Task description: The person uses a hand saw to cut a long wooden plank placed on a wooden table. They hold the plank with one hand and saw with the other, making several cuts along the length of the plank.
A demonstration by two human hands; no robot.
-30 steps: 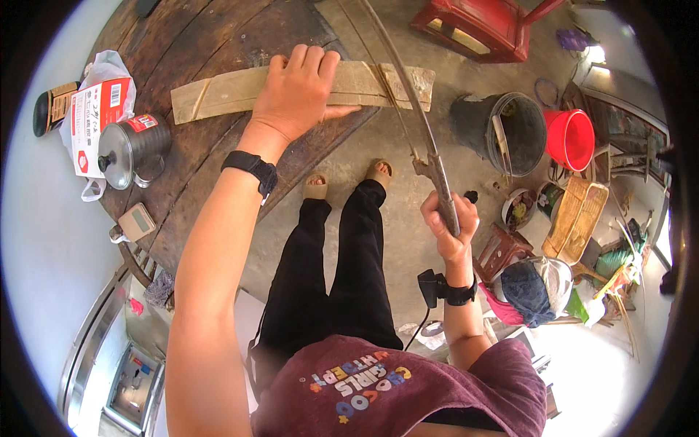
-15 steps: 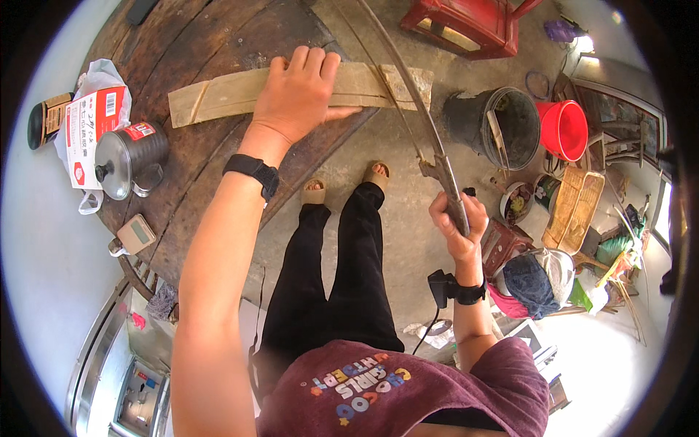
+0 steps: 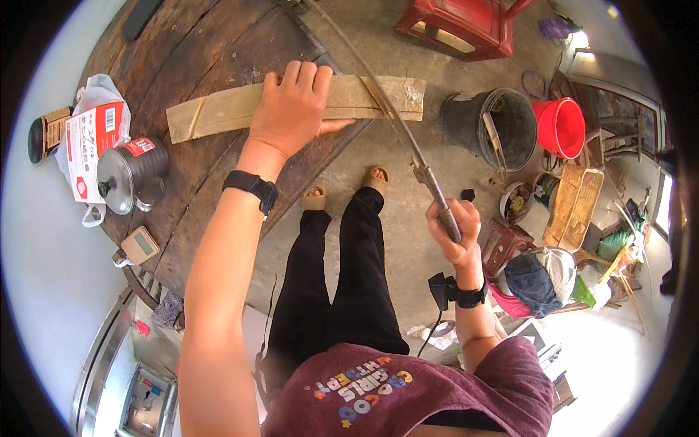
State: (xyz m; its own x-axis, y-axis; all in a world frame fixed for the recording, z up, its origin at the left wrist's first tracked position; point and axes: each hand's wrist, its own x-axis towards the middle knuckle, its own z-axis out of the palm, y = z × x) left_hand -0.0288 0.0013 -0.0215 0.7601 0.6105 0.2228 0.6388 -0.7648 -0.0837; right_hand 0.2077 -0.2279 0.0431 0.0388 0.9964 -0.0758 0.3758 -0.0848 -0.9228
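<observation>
A long pale wooden board (image 3: 227, 111) lies across the dark table, its right end jutting past the table edge. My left hand (image 3: 291, 105) is clamped round the board's middle, fingers over the far side and thumb along the near side. In my right hand (image 3: 457, 231) is the handle of a bow saw (image 3: 413, 138) with a slim metal frame. The saw runs slantwise over the overhanging part of the board, where a slot-like line shows beside it. Frame and blade nearly line up from here, so how deep the blade sits cannot be seen.
The wooden table (image 3: 211, 54) carries a lidded metal pot (image 3: 135, 175), a white and red box (image 3: 86, 153) and a small scale-like device (image 3: 138, 244). A red stool (image 3: 459, 25), a black bucket (image 3: 466, 127) and a red bucket (image 3: 564, 130) stand on the floor to the right.
The saw has been drawn back toward me, and its far end now shows at the top. Its frame has swung over nearly in line with the blade. My left hand still holds the board.
</observation>
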